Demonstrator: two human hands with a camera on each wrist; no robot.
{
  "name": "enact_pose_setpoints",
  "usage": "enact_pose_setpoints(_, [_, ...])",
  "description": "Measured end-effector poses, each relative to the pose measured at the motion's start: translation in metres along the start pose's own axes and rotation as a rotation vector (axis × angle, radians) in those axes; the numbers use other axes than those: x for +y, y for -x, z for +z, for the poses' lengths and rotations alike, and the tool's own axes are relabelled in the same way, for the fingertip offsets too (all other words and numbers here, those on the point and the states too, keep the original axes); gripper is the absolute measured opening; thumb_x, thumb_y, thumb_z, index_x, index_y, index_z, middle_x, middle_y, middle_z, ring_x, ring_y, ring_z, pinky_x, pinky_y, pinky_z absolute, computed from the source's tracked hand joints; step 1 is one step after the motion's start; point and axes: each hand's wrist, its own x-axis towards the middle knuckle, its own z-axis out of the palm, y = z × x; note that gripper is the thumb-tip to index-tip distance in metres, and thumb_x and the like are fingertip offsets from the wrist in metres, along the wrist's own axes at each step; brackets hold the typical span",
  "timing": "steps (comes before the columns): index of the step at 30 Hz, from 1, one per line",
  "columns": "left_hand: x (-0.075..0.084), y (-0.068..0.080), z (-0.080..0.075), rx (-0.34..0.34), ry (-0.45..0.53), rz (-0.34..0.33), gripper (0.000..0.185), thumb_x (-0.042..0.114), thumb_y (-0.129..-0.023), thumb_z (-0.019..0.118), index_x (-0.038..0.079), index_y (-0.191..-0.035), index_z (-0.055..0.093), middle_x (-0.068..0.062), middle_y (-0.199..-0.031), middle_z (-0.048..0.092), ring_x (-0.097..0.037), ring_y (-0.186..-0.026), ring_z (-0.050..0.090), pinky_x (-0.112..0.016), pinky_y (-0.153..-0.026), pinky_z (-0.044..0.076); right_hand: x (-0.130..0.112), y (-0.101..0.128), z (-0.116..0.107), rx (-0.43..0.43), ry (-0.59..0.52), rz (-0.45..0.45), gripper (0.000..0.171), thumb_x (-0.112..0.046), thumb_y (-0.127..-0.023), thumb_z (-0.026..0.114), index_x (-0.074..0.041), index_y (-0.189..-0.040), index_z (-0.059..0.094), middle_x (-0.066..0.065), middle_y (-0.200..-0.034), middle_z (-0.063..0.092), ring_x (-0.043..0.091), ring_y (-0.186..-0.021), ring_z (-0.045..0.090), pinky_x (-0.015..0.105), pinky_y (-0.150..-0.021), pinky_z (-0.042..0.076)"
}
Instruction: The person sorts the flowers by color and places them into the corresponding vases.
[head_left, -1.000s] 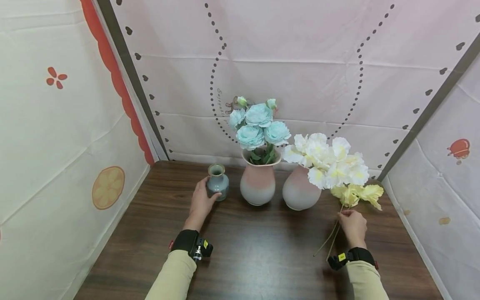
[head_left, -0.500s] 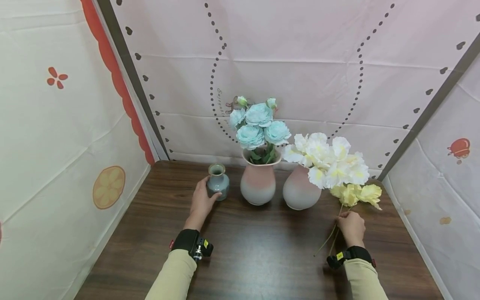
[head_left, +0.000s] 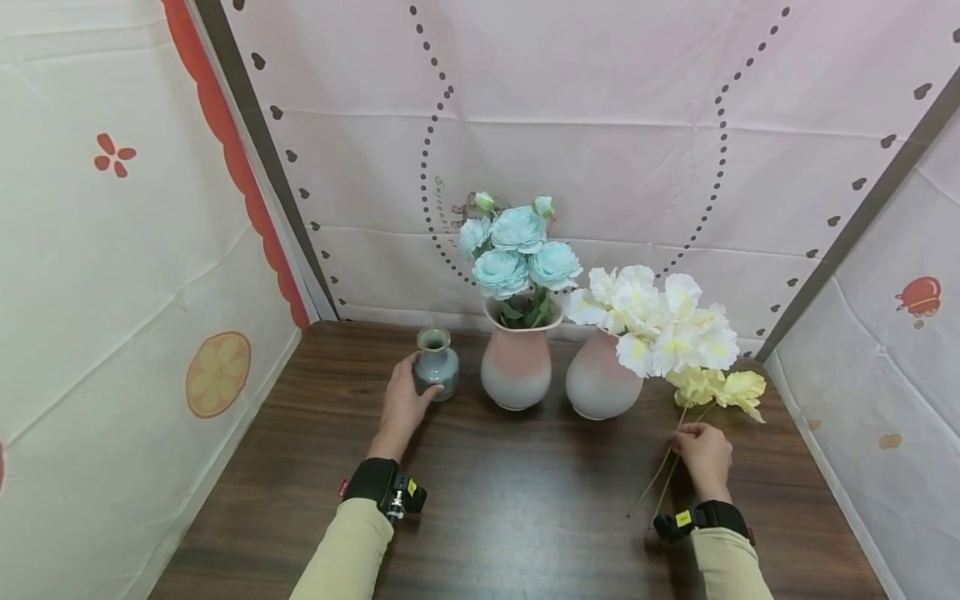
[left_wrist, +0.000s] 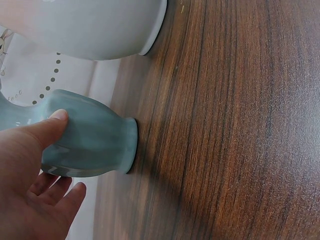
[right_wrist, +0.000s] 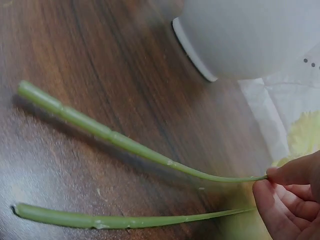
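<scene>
The left hand (head_left: 402, 406) is gripping the small grey-blue vase (head_left: 436, 363), thumb and fingers wrapping around its belly; this vase is standing upright on the table (head_left: 510, 500), just left of the pink vase of blue flowers (head_left: 517, 367). Well to the right of that pink vase, the right hand (head_left: 703, 454) is pinching the green stems (right_wrist: 125, 142) of the yellow flowers (head_left: 716, 388), which are lying beside the vase of white flowers (head_left: 600, 379).
</scene>
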Motion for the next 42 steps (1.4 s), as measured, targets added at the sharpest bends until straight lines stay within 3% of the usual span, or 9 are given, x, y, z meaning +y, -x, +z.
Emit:
enact_pose_setpoints(3, [0.0, 0.0, 0.0, 0.002, 0.001, 0.003, 0.076, 0.026, -0.092, 0.073, 0.006, -0.153, 0.03, -0.021, -0.154, 0.036, -0.04, -0.143, 0.039, -0.053, -0.117, 0.038, -0.002, 0.002, -0.001, 0.017, -0.016, -0.018, 0.027, -0.016, -0.094, 0.065, 0.006, -0.11, 0.071, 0.013, -0.085, 0.077, 0.014, -0.065, 0.068, 0.038, -0.072, 0.048])
enact_pose_setpoints(6, [0.0, 0.0, 0.0, 0.002, 0.004, 0.004, 0.076, 0.025, -0.092, 0.073, 0.005, -0.152, 0.031, -0.021, -0.154, 0.037, -0.04, -0.143, 0.039, -0.053, -0.117, 0.038, -0.004, 0.005, -0.002, 0.023, -0.054, -0.027, 0.027, -0.014, -0.094, 0.064, 0.006, -0.11, 0.07, 0.015, -0.088, 0.077, 0.0, -0.059, 0.061, 0.025, -0.062, 0.048])
enact_pose_setpoints(11, [0.0, 0.0, 0.0, 0.001, 0.005, 0.003, 0.076, 0.025, -0.092, 0.073, 0.005, -0.153, 0.03, -0.022, -0.154, 0.037, -0.041, -0.142, 0.04, -0.054, -0.117, 0.038, -0.01, 0.011, -0.004, 0.042, -0.126, -0.031, 0.025, -0.011, -0.094, 0.063, 0.006, -0.11, 0.07, 0.018, -0.091, 0.077, -0.002, -0.059, 0.064, 0.014, -0.053, 0.048])
enact_pose_setpoints(22, [0.0, -0.001, 0.0, 0.0, -0.003, 0.001, 0.076, 0.025, -0.093, 0.072, 0.006, -0.153, 0.03, -0.022, -0.154, 0.037, -0.041, -0.142, 0.04, -0.054, -0.116, 0.039, -0.026, 0.024, -0.01, 0.157, -0.165, -0.095, 0.023, -0.015, -0.094, 0.066, 0.0, -0.11, 0.072, 0.018, -0.097, 0.076, -0.016, -0.055, 0.053, 0.011, -0.052, 0.046])
enact_pose_setpoints(28, [0.0, 0.0, 0.0, -0.002, 0.002, -0.003, 0.076, 0.026, -0.093, 0.072, 0.006, -0.153, 0.03, -0.021, -0.154, 0.037, -0.041, -0.142, 0.04, -0.054, -0.116, 0.039, -0.035, 0.029, -0.015, 0.214, -0.215, -0.139, 0.022, -0.016, -0.094, 0.066, -0.001, -0.109, 0.073, 0.016, -0.092, 0.077, -0.019, -0.053, 0.053, 0.01, -0.05, 0.045])
enact_pose_setpoints(31, [0.0, -0.001, 0.0, -0.005, 0.005, -0.005, 0.076, 0.025, -0.093, 0.072, 0.007, -0.153, 0.03, -0.021, -0.154, 0.036, -0.041, -0.143, 0.039, -0.054, -0.116, 0.039, -0.038, 0.031, -0.018, 0.241, -0.274, -0.157, 0.02, -0.013, -0.093, 0.068, 0.001, -0.106, 0.073, -0.004, -0.076, 0.076, -0.018, -0.053, 0.055, 0.009, -0.049, 0.045])
enact_pose_setpoints(35, [-0.001, -0.001, 0.0, -0.004, 0.006, -0.006, 0.076, 0.025, -0.093, 0.072, 0.007, -0.153, 0.03, -0.021, -0.154, 0.036, -0.041, -0.143, 0.039, -0.054, -0.116, 0.039, -0.043, 0.035, -0.022, 0.288, -0.344, -0.171, 0.017, -0.011, -0.091, 0.069, 0.001, -0.103, 0.073, -0.036, -0.061, 0.057, -0.017, -0.053, 0.056, 0.009, -0.047, 0.044])
enact_pose_setpoints(42, [-0.002, 0.0, 0.002, 0.015, 0.003, -0.003, 0.076, 0.024, -0.092, 0.073, 0.007, -0.153, 0.03, -0.02, -0.153, 0.038, -0.04, -0.141, 0.042, -0.053, -0.115, 0.042, -0.053, 0.042, -0.028, 0.352, -0.493, -0.205, 0.014, -0.008, -0.091, 0.07, 0.002, -0.101, 0.071, -0.033, -0.064, 0.058, -0.012, -0.057, 0.06, 0.007, -0.052, 0.049])
